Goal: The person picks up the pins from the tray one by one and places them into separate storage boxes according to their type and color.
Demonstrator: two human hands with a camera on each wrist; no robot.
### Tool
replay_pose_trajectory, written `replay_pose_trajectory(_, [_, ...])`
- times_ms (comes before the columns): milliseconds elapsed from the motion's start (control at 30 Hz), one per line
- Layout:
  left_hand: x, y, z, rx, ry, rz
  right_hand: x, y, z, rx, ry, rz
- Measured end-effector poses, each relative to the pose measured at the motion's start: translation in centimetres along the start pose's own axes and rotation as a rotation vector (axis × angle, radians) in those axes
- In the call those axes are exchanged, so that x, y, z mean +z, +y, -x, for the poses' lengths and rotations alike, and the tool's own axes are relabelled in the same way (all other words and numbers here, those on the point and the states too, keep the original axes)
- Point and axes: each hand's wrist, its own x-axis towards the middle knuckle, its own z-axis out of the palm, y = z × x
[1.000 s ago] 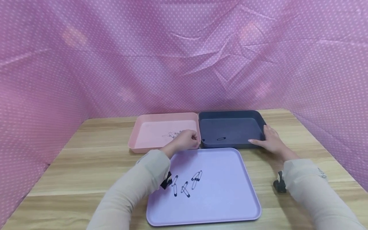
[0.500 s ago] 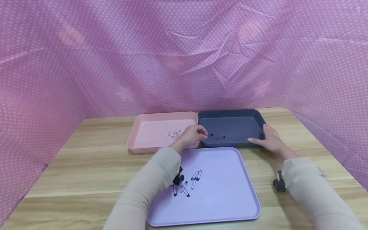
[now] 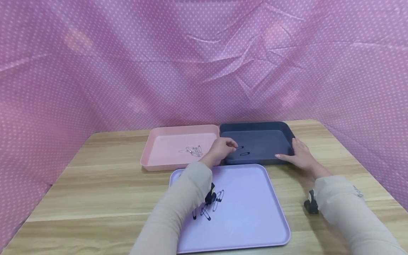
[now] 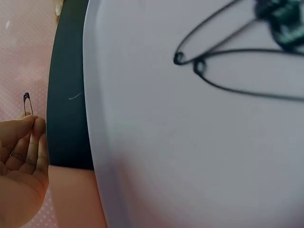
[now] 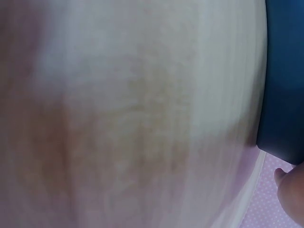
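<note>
Pink polka-dot cloth (image 3: 204, 88) hangs behind the wooden surface (image 3: 105, 184). Over the navy tray's (image 3: 262, 141) near-left part, the left hand (image 3: 221, 148) pinches a black safety pin (image 4: 30, 102), long axis pointing rightward; the right hand (image 3: 301, 156), spread, rests on the near-right corner.

A black pin (image 4: 26, 97) stuck out from the left hand (image 3: 222, 148), pinched at one end between thumb and fingers, its capped head clear of them, over the left part of the dark tray (image 3: 264, 140). Shallow and round-cornered, the tray lay flat, the right hand (image 3: 301, 156) touching its near right corner. A second pin (image 3: 244, 154) lay inside, near the front wall.
</note>
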Motion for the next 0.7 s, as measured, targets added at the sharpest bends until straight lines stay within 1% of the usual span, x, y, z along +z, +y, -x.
replay_pose_trajectory(100, [0.4, 0.3, -0.1, 0.010, -0.001, -0.037, 0.0, -0.1, 0.4, 0.010, -0.005, 0.001])
replay_pose_trajectory(333, [1.7, 0.3, -0.5, 0.087, -0.011, -0.200, 0.3, -0.4, 1.0, 0.015, -0.005, -0.001])
replay_pose_trajectory(567, [2.5, 0.4, -0.8, 0.073, 0.004, -0.228, 0.4, -0.5, 1.4, 0.037, 0.000, -0.004])
replay_pose_trajectory(700, [2.8, 0.5, -1.0, 0.075, 0.015, -0.266, 0.4, -0.6, 1.6, 0.048, -0.004, 0.012])
